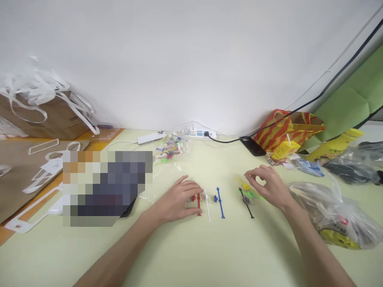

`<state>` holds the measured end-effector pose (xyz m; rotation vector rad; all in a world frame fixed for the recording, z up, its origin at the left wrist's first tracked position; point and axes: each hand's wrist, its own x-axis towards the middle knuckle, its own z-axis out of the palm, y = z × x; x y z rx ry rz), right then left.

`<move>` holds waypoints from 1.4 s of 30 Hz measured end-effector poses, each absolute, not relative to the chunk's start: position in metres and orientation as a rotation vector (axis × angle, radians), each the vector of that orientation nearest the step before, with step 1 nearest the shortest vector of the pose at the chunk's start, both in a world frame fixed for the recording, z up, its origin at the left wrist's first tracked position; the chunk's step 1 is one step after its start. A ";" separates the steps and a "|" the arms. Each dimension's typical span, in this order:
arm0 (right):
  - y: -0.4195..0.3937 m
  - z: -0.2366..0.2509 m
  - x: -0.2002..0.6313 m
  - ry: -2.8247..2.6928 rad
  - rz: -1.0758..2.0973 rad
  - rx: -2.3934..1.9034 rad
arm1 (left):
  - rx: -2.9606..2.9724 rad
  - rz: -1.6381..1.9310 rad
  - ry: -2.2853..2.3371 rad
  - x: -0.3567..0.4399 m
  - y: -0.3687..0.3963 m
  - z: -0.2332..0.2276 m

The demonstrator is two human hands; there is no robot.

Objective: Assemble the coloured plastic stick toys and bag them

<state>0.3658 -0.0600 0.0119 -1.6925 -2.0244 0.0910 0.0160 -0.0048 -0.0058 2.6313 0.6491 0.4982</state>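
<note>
- The person's left hand (pixel 179 199) was bare, with no glove, ring or band to be seen on it.
- The left forearm (pixel 125 247) was bare too, uncovered from the wrist down to the bottom edge of the view; no sleeve showed on it.
- The right hand (pixel 266 185) was likewise bare, its fingers slim and without rings.
- The right forearm (pixel 314 243) was uncovered along its whole visible length, with no watch or strap at the wrist.
- The fingernails looked short and plain, though they were too small to make out closely.
</note>
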 end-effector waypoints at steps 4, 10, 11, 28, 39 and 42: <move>-0.054 0.011 0.370 -2.160 0.307 -1.712 | 2.680 0.503 0.633 0.016 -0.005 -0.006; -0.075 0.007 0.378 -2.253 0.363 -1.626 | 2.720 0.481 0.652 0.016 -0.005 -0.002; -0.078 0.006 0.378 -2.258 0.359 -1.618 | 2.730 0.502 0.647 0.017 -0.005 -0.002; -0.081 0.007 0.351 -2.242 0.494 -1.456 | 2.733 0.984 0.550 0.041 -0.030 -0.002; -0.087 -0.003 0.311 -2.063 0.500 -1.252 | 2.758 0.989 0.499 0.057 -0.048 -0.007; -0.089 -0.005 0.302 -1.997 0.575 -1.244 | 2.787 0.972 0.480 0.064 -0.047 -0.009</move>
